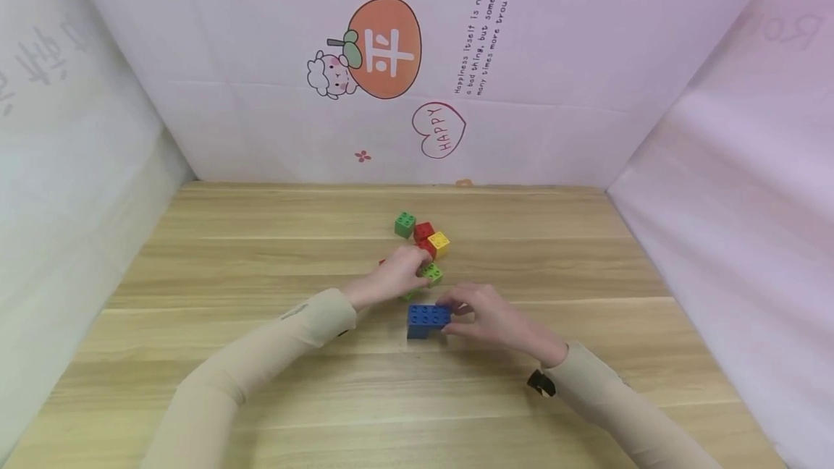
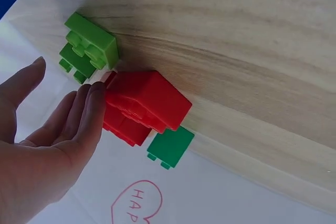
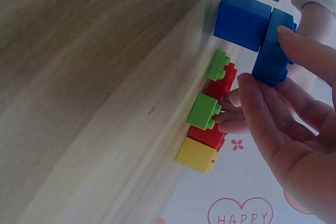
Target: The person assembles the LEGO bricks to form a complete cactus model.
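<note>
My right hand (image 1: 491,318) pinches the overhanging end of a long blue brick (image 1: 430,315) between thumb and fingers. In the right wrist view this long brick (image 3: 274,51) sits on top of a blue block (image 3: 242,21) that stands on the table. My left hand (image 1: 396,275) reaches over the loose bricks, its thumb and fingers apart around a light green brick (image 1: 433,274). Nothing shows between them in the left wrist view, where red bricks (image 2: 149,95) lie just beyond the fingertips. Whether the left fingers touch any brick, I cannot tell.
Behind the left hand lie a darker green brick (image 1: 405,224), a red brick (image 1: 423,230) and a yellow brick (image 1: 439,243). Another light green brick (image 1: 407,295) is partly hidden beside the blue bricks. A printed white cloth (image 1: 534,93) borders the wooden table (image 1: 521,418).
</note>
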Motion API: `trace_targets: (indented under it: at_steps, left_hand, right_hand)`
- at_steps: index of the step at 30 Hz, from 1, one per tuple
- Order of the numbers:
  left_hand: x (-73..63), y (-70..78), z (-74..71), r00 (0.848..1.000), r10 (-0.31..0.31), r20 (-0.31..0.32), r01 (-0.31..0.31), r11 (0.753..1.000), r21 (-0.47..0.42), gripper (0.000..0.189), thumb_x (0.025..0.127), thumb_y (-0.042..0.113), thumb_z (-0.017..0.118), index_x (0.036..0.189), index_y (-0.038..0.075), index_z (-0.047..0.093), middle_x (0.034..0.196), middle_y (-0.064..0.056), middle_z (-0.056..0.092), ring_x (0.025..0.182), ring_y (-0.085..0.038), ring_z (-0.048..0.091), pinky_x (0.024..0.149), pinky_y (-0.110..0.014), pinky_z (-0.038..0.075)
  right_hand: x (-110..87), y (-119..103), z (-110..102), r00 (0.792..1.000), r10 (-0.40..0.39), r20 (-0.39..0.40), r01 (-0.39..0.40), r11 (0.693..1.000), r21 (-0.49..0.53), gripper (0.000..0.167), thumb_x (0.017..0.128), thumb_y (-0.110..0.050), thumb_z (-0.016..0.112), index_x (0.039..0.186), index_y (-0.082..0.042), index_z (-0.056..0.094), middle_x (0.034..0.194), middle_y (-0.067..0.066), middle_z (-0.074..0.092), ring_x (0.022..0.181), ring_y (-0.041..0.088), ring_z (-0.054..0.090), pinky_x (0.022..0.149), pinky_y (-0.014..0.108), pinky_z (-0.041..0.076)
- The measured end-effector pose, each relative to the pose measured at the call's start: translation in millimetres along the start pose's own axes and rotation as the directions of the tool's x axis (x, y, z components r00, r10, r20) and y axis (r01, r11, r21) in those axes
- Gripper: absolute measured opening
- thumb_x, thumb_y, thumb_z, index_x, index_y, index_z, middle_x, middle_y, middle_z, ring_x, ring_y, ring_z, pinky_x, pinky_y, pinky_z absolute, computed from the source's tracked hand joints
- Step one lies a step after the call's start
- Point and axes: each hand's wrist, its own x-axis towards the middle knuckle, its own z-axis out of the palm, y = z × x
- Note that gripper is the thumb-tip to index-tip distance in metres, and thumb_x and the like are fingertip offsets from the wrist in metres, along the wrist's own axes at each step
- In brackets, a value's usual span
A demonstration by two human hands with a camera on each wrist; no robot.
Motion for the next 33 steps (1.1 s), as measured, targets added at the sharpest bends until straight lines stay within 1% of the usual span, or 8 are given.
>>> trace_targets:
  at_steps: [4, 7, 10, 16, 21, 24, 29, 33]
  left_hand:
    - [2.8, 2.9, 2.9, 1.0, -0.012, 0.016, 0.011, 0.999, 0.053, 0.025, 0.087, 0.017, 0.076, 0.106, 0.003, 0.069, 0.093, -0.006, 0.071, 0.077, -0.012, 0.057, 0.069, -0.022, 0.053]
    - [3.0, 4.2, 4.7, 0.999, -0.023, 0.026, 0.021, 0.999, 0.05, 0.021, 0.089, 0.015, 0.074, 0.104, 0.003, 0.068, 0.088, -0.006, 0.067, 0.074, -0.013, 0.055, 0.063, -0.019, 0.05]
    - [2.4, 5.6, 5.4, 0.999, -0.023, 0.029, 0.022, 0.999, 0.042, 0.017, 0.09, 0.013, 0.072, 0.103, 0.002, 0.068, 0.087, -0.007, 0.065, 0.072, -0.013, 0.054, 0.06, -0.018, 0.048]
    - [2.3, 6.7, 7.7, 1.0, 0.013, 0.027, -0.015, 0.998, 0.059, 0.022, 0.088, 0.014, 0.074, 0.106, 0.002, 0.067, 0.093, -0.007, 0.067, 0.077, -0.013, 0.057, 0.069, -0.021, 0.054]
    - [4.3, 7.8, 10.2, 0.999, 0.043, 0.027, -0.046, 0.993, 0.104, 0.028, 0.088, 0.017, 0.075, 0.11, 0.001, 0.068, 0.098, -0.007, 0.065, 0.082, -0.014, 0.056, 0.071, -0.023, 0.053]
    - [4.8, 7.9, 11.2, 0.999, 0.043, 0.03, -0.046, 0.992, 0.114, 0.028, 0.088, 0.018, 0.075, 0.11, 0.001, 0.068, 0.1, -0.007, 0.064, 0.082, -0.014, 0.055, 0.072, -0.022, 0.052]
    - [5.7, 7.7, 11.9, 0.998, 0.041, 0.044, -0.045, 0.994, 0.097, 0.029, 0.087, 0.014, 0.076, 0.112, 0.002, 0.067, 0.102, -0.008, 0.063, 0.084, -0.015, 0.056, 0.075, -0.023, 0.054]
    - [5.7, 7.6, 11.8, 0.997, 0.044, 0.057, -0.05, 0.994, 0.096, 0.033, 0.087, 0.013, 0.075, 0.117, 0.002, 0.066, 0.107, -0.009, 0.064, 0.09, -0.017, 0.058, 0.08, -0.025, 0.056]
  right_hand:
    - [-0.2, -0.3, -1.1, 1.0, 0.004, 0.003, -0.004, 1.0, -0.005, 0.033, 0.085, -0.016, 0.078, 0.115, -0.006, 0.068, 0.111, 0.009, 0.073, 0.097, 0.018, 0.073, 0.083, 0.028, 0.062]
    - [-0.1, -0.2, -1.6, 1.0, 0.006, 0.006, -0.006, 1.0, -0.006, 0.033, 0.085, -0.016, 0.078, 0.115, -0.007, 0.068, 0.111, 0.009, 0.073, 0.097, 0.018, 0.073, 0.083, 0.027, 0.062]
    - [-0.2, -0.1, -1.7, 1.0, 0.006, 0.008, -0.006, 1.0, -0.005, 0.033, 0.085, -0.015, 0.078, 0.114, -0.007, 0.068, 0.11, 0.009, 0.073, 0.096, 0.017, 0.073, 0.082, 0.028, 0.062]
    - [-0.6, 0.9, -1.1, 1.0, 0.0, 0.003, 0.0, 1.0, -0.021, 0.032, 0.084, -0.016, 0.078, 0.113, -0.006, 0.069, 0.109, 0.008, 0.074, 0.095, 0.016, 0.072, 0.081, 0.028, 0.063]
    - [-1.9, 1.6, -1.3, 1.0, -0.01, 0.002, 0.01, 1.0, -0.02, 0.032, 0.084, -0.017, 0.079, 0.113, -0.007, 0.069, 0.11, 0.008, 0.073, 0.095, 0.016, 0.072, 0.081, 0.027, 0.062]
    - [-2.0, 1.2, -0.6, 1.0, -0.008, 0.003, 0.008, 1.0, -0.02, 0.032, 0.084, -0.017, 0.079, 0.113, -0.007, 0.069, 0.11, 0.007, 0.073, 0.095, 0.015, 0.072, 0.081, 0.027, 0.062]
    - [-2.2, 0.2, -0.2, 1.0, 0.002, -0.006, -0.002, 1.0, -0.022, 0.032, 0.084, -0.017, 0.079, 0.112, -0.008, 0.069, 0.109, 0.007, 0.074, 0.095, 0.015, 0.072, 0.081, 0.027, 0.062]
    - [-2.6, -0.1, -0.8, 1.0, 0.003, -0.006, -0.003, 1.0, -0.023, 0.032, 0.084, -0.017, 0.08, 0.113, -0.008, 0.069, 0.109, 0.007, 0.074, 0.095, 0.015, 0.072, 0.081, 0.027, 0.063]
